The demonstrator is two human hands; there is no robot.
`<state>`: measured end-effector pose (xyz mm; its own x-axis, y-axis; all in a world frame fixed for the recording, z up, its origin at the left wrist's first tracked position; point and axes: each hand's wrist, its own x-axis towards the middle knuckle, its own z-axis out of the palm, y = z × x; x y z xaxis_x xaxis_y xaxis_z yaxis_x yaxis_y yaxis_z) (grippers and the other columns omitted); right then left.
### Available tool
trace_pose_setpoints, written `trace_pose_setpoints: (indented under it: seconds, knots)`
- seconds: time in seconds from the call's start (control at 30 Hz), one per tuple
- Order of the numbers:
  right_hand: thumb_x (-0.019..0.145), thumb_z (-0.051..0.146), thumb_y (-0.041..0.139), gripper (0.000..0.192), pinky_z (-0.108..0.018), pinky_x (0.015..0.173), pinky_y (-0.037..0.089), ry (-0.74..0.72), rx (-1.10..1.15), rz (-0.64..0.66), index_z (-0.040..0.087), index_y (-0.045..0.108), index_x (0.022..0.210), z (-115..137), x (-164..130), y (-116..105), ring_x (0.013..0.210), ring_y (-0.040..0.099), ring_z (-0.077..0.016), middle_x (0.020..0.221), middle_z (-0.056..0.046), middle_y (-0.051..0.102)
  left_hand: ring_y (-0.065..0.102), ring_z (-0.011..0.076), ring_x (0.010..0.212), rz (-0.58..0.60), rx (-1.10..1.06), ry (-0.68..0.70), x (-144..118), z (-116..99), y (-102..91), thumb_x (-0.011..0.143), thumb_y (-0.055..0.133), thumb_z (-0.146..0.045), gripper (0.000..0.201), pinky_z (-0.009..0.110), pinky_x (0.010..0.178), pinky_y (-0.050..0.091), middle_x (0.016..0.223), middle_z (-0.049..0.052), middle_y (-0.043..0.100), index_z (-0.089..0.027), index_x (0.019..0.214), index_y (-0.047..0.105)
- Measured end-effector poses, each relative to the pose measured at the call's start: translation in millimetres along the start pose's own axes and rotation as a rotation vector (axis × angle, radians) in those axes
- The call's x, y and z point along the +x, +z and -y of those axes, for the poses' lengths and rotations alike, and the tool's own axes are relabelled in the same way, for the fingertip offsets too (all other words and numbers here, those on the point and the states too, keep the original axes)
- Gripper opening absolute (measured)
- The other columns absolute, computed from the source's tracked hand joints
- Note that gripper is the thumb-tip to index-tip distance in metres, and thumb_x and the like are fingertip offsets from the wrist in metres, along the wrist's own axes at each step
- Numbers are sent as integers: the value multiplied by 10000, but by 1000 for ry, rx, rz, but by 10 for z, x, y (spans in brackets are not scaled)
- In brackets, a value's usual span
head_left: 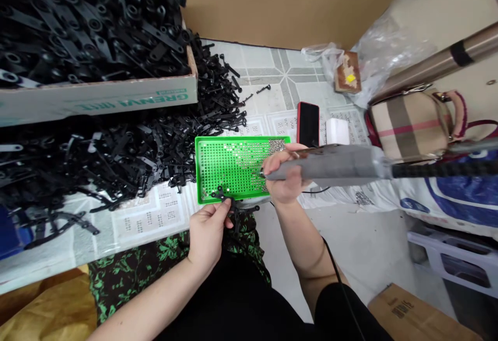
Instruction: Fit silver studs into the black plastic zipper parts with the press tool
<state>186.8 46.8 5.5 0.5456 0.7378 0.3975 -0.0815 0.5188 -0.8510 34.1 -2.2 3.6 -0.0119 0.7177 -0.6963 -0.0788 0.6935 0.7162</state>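
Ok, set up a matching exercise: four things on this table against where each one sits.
Things:
1. green perforated tray
2. red-edged phone
3. grey power screwdriver
4. cardboard box of black parts

Places:
A. in the right hand
B. far left of the table
C. at the table's near edge, by the left hand
D. just beyond the tray's right end

Pairs: 1-C, 2-D, 3-A, 4-B

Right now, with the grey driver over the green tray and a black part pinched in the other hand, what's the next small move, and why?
Probably dip the grey driver tip into the green tray to pick up a screw. The right hand holds it just above the tray's holes, where small screws sit, while the left hand holds the black part ready at the tray's near edge.
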Motion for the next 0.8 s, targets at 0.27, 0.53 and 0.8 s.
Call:
trace_pose_setpoints:
  seconds: [0.27, 0.53, 0.8]
  knots:
    - [790, 514, 608, 329, -230, 363, 433, 192, 187, 258, 267, 568, 1004, 319, -168, 247, 343, 437, -88, 492, 99, 474, 398, 97, 413, -6, -6, -2, 18, 14, 0, 676, 718, -369, 293, 253, 492, 322, 386, -37, 528, -177, 485, 606]
    - [777, 479, 638, 313, -238, 381, 453, 226, 213, 287, 270, 568, 999, 301, -226, 273, 369, 465, -95, 509, 95, 498, 404, 106, 416, 0, 8, -5, 20, 18, -12, 659, 718, -407, 302, 262, 483, 313, 395, -30, 529, -185, 488, 607]
    - [774, 520, 630, 343, -251, 415, 482, 244, 122, 286, 280, 552, 1006, 297, -275, 258, 382, 478, -100, 517, 96, 502, 410, 106, 412, 5, 5, 2, 22, 22, -19, 659, 724, -407, 319, 261, 482, 328, 394, -30, 530, -187, 470, 593]
